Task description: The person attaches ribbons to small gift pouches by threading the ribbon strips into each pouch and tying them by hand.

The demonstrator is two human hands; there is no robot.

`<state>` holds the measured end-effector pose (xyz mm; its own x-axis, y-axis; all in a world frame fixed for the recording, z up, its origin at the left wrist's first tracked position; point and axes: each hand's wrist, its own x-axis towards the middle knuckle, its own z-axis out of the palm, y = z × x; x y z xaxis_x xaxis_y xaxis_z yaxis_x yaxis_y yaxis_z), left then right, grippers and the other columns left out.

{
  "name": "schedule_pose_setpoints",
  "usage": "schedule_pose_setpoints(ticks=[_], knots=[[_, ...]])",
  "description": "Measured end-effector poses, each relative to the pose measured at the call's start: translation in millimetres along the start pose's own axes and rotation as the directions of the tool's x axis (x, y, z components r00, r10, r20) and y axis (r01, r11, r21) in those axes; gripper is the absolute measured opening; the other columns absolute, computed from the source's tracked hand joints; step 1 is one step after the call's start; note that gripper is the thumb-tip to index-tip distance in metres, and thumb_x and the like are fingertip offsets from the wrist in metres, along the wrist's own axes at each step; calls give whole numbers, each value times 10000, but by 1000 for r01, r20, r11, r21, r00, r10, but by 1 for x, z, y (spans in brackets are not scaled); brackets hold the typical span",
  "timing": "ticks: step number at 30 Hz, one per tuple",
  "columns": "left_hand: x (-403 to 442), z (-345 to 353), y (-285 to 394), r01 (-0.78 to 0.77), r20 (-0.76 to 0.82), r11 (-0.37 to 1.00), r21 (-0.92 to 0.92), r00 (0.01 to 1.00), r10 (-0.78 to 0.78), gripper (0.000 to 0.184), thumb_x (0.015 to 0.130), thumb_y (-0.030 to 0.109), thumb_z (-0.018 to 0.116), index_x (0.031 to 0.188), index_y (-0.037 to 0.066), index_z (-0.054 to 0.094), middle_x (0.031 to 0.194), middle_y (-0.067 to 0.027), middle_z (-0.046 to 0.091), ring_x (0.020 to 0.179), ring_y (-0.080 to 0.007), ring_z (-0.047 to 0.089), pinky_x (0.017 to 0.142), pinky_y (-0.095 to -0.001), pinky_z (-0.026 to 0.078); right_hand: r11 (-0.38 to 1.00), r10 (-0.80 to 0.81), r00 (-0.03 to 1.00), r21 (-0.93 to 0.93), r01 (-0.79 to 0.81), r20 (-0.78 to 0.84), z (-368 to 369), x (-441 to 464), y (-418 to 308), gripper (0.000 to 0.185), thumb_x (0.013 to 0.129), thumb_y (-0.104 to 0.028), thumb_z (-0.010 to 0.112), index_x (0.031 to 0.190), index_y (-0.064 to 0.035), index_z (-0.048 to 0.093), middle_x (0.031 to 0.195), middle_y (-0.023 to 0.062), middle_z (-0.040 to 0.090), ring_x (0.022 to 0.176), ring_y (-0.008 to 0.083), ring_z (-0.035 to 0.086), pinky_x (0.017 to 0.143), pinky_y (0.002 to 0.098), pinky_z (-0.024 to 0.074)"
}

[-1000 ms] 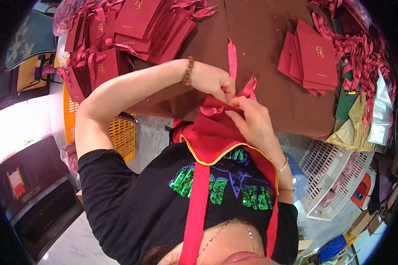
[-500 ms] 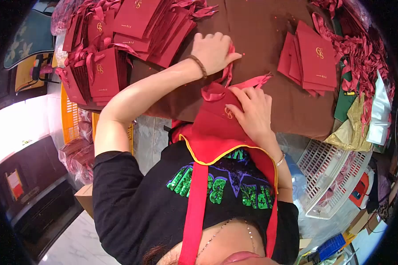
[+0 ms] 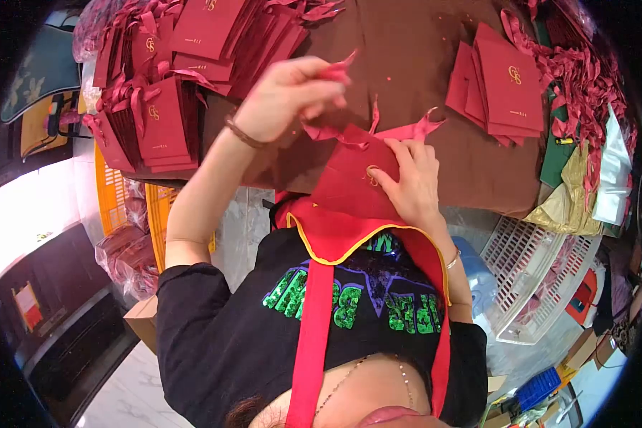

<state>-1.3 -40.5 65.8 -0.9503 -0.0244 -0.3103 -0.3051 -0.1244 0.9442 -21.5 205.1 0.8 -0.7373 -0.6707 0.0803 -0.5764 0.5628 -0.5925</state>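
Observation:
A dark red paper gift bag with a gold monogram rests at the table's front edge, against the red apron with yellow trim. My right hand lies on the bag's right side, its thumb across the front near the monogram and its fingers at the top edge, gripping it. Ribbon ends stick out above the bag. Up and to the left, my left hand is raised over the table, slightly blurred. A red ribbon is pinched in its fingers; whether it joins the bag is unclear.
Stacks of similar red bags fill the table's left side. A smaller pile of bags lies at right, beside heaped red ribbons. The brown tablecloth shows between. A white plastic basket stands below, right.
My left hand has moved left and toward me, lifting from the tablecloth, with red ribbon between its fingers. My right hand stays on the bag. The view has shifted slightly.

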Motion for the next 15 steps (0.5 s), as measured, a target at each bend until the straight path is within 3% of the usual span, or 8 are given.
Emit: schedule_pose_setpoints(ticks=[2,3,4,6,10,12,14,15], knots=[[3,26,-22,-77,26,971,224,997,73,160,852,127,585,952,18,645,756,-30,641,576,-82,518,510,-220,397,1000,-6,1000,12,6,11,2,4,-4,487,697,-251,740,1111,-65,564,1028,96,525,969,298,477,817,402,394],[6,37,-33,-321,96,810,491,944,316,161,850,132,571,938,16,638,765,-108,644,635,-221,604,581,-325,466,1000,-8,1000,13,8,10,2,5,-6,479,691,-235,744,1100,-62,564,1020,99,522,965,301,477,820,403,395],[10,45,-42,-393,197,640,660,913,357,183,878,124,557,990,-2,629,863,-133,656,773,-224,631,683,-306,484,1000,-8,1000,13,8,7,2,4,-6,471,685,-220,748,1089,-60,564,1011,101,520,961,303,476,823,404,396],[13,56,-61,-341,209,654,675,939,274,183,873,130,559,980,-1,629,852,-173,642,773,-283,637,690,-331,491,999,-6,1000,47,6,-9,-1,2,0,458,679,-203,752,1072,-57,570,1011,102,515,961,301,474,827,397,399],[14,53,-62,-312,146,673,671,945,292,174,877,137,555,945,-2,635,741,-155,638,671,-242,636,625,-321,489,997,-55,997,43,57,-51,-14,-7,15,411,668,-158,755,1026,-49,587,1016,108,501,946,299,470,840,379,408],[15,47,-49,-45,105,775,631,994,-27,179,890,153,543,908,8,646,649,-124,612,584,-167,609,556,-295,470,998,-53,997,42,56,-56,-26,-12,17,333,690,-150,745,969,-43,599,1036,110,501,976,292,469,841,367,412],[18,38,-55,-49,133,837,545,991,-28,193,905,170,535,901,16,652,672,-67,621,551,-97,576,511,-248,439,985,54,998,166,-48,-29,-33,-18,16,273,724,-136,731,944,-38,603,1059,108,499,970,255,492,807,339,430],[18,36,-52,30,138,968,251,988,-66,205,902,170,538,877,2,653,726,-69,638,588,-110,590,547,-258,449,932,156,987,324,-159,35,-30,-21,20,223,750,-124,717,921,-29,610,1076,105,489,911,201,526,710,285,458]])
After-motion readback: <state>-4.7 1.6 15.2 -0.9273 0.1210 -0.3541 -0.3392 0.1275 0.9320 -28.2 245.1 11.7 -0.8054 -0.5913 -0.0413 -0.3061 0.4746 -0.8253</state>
